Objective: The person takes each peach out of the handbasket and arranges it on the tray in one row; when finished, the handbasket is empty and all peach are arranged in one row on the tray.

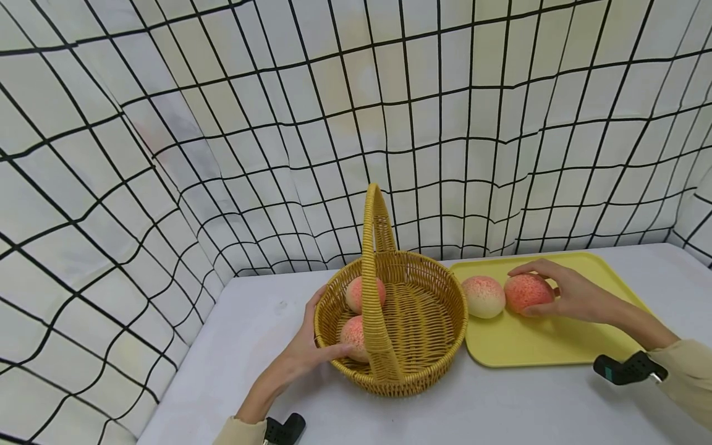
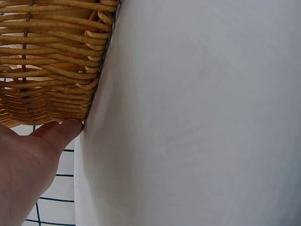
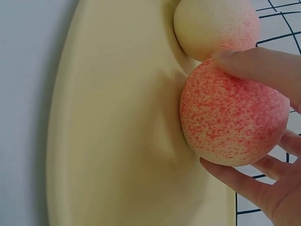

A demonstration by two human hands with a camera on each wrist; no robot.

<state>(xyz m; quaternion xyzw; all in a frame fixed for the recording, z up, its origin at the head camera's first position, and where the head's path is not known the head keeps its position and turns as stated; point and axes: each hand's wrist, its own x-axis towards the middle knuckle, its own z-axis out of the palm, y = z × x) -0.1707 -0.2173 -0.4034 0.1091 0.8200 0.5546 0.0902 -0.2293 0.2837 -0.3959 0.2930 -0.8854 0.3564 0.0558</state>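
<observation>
A round wicker basket [image 1: 425, 330] with a tall arched handle stands in the middle of the table, two peaches inside at its left. The upper peach [image 1: 356, 293] and the lower peach [image 1: 353, 337] are partly behind the handle. My left hand [image 1: 303, 349] holds the basket's left side, thumb over the rim and fingers along the outer wall. In the left wrist view, fingertips touch the weave [image 2: 51, 56] low down. My right hand [image 1: 578, 293] grips a redder peach [image 3: 233, 115] on the yellow tray, thumb and fingers around it. A paler peach [image 1: 484, 296] sits just left of it.
The yellow tray [image 1: 534, 346] lies right of the basket, close against it. White cloth covers the table [image 1: 423, 414]. Behind and to the left rises a white sheet with black netting [image 1: 345, 142]. Each wrist carries a black strap device [image 1: 623, 369].
</observation>
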